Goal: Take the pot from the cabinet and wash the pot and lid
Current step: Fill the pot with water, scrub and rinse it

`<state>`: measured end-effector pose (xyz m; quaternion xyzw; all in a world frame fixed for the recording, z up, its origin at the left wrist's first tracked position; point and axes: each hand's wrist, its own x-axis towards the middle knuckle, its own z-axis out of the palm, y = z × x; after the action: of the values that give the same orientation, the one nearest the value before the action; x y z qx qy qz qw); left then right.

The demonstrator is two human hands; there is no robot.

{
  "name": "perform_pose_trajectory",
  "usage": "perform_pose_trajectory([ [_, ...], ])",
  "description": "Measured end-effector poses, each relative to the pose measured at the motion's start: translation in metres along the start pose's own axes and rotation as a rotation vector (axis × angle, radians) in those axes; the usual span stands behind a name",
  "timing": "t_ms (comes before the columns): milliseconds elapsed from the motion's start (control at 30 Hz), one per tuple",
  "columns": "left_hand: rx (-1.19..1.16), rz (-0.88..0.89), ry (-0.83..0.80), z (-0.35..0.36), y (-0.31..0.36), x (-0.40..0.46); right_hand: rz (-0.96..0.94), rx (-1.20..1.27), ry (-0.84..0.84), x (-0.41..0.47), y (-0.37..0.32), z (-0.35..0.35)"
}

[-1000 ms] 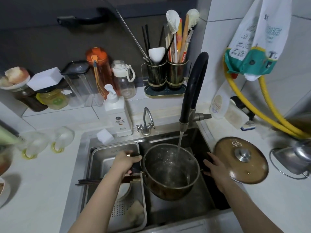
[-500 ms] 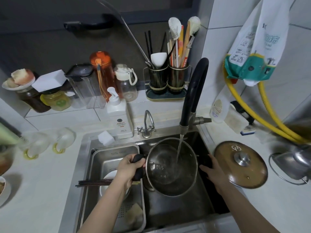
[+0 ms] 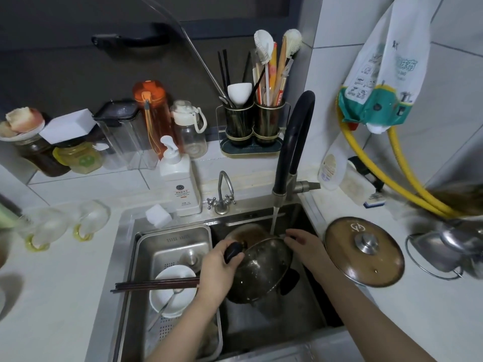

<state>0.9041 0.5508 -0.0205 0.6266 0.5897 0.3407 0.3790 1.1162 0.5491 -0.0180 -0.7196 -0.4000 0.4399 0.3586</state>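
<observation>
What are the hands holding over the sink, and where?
The pot: the left hand grips its black side handle, the right hand holds the opposite rim.

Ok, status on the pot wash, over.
Left hand grips pot handle, right hand on rim. Pot tilted under running tap. Lid waits on counter.

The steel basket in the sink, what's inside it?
In the basket: a white bowl holding a spoon, dark chopsticks laid across. The left hand and forearm cover the basket's right side.
</observation>
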Motion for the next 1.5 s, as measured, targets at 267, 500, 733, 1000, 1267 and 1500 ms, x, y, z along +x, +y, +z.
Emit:
perform_pose_trajectory([
  [267, 0.208, 0.333, 0.038, 0.006, 0.016, -0.005, 0.327, 0.413, 0.026, 0.014, 0.008, -0.001],
  [500, 0.432, 0.483, -0.071, 0.013, 0.016, -0.004, 0.477, 0.770, 0.119, 0.015, 0.001, 0.011],
  [733, 0.410, 0.438, -0.054, 0.019, 0.019, 0.000, 0.561, 1.006, 0.193, 0.008, 0.000, 0.022],
  [1000, 0.302, 0.320, -0.065, 0.006, 0.013, -0.006, 0.527, 1.054, 0.105, -0.005, -0.027, 0.025],
  [1267, 0.245, 0.368, -0.116, 0.003, 0.012, 0.005, 0.361, 0.747, -0.001, -0.010, -0.028, 0.041],
  [1500, 0.503, 0.415, -0.329, 0.017, 0.010, 0.033, 0.113, 0.308, -0.015, -0.023, -0.022, 0.037],
])
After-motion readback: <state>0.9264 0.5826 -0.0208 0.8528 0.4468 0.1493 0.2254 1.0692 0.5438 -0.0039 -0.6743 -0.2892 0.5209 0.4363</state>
